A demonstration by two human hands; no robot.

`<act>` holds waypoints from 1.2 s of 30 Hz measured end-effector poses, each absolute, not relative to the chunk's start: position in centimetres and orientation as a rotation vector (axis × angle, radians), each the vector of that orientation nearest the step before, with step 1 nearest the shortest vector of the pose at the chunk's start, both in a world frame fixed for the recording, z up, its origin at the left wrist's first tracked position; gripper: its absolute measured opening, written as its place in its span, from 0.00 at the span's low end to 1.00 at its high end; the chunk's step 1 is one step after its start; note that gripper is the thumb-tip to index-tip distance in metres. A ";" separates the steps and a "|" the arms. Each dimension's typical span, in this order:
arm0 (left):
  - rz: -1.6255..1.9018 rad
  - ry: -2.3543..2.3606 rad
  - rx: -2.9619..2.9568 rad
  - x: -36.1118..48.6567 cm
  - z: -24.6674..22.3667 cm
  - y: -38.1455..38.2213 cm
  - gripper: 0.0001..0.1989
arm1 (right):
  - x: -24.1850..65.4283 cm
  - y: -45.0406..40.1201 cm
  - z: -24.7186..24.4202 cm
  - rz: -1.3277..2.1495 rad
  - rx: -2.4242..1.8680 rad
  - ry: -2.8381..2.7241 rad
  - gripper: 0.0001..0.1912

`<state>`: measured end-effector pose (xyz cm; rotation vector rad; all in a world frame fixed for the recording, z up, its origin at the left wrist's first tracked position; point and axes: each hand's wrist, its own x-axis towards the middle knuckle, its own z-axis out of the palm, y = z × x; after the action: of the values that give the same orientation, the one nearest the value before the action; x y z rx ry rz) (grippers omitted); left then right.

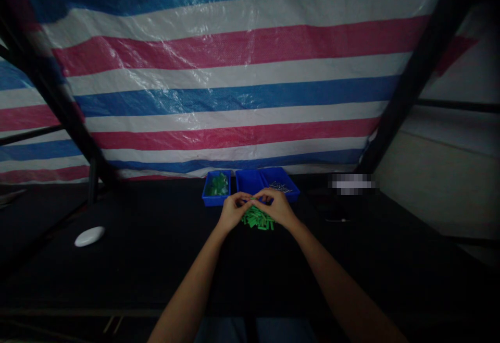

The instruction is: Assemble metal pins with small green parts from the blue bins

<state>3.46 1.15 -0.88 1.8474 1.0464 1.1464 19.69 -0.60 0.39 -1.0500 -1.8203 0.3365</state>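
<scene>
My left hand (233, 211) and my right hand (278, 208) meet with their fingertips together at the middle of the table. Thumbs and fingers of both pinch a small green piece (252, 198), mostly covered by the fingertips. Just below them lies a loose pile of short green strip-like pieces (258, 219). Behind the right hand stands a blue divided tray (250, 180) with thin silvery metal pieces (278, 187) in its right compartment. A smaller blue bin (205, 200), left of that tray, contains green translucent pieces (217, 184).
A white rounded object (89, 236) rests on the left of the black table (156, 259). On the right, a blurred-out item (351, 184) stands near a dark object. Striped plastic sheeting (234, 93) hangs behind, between slanted black frame posts (414, 77).
</scene>
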 end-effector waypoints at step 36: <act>1.255 0.913 1.761 3.7 -0.3 1.0 0.14 | 19.1 0.5 -1.4 0.491 -1.087 -1.739 0.09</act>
<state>3.69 0.99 -0.29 1.7613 0.9134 1.2552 19.11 0.45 -1.40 -1.0868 -1.7391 0.4912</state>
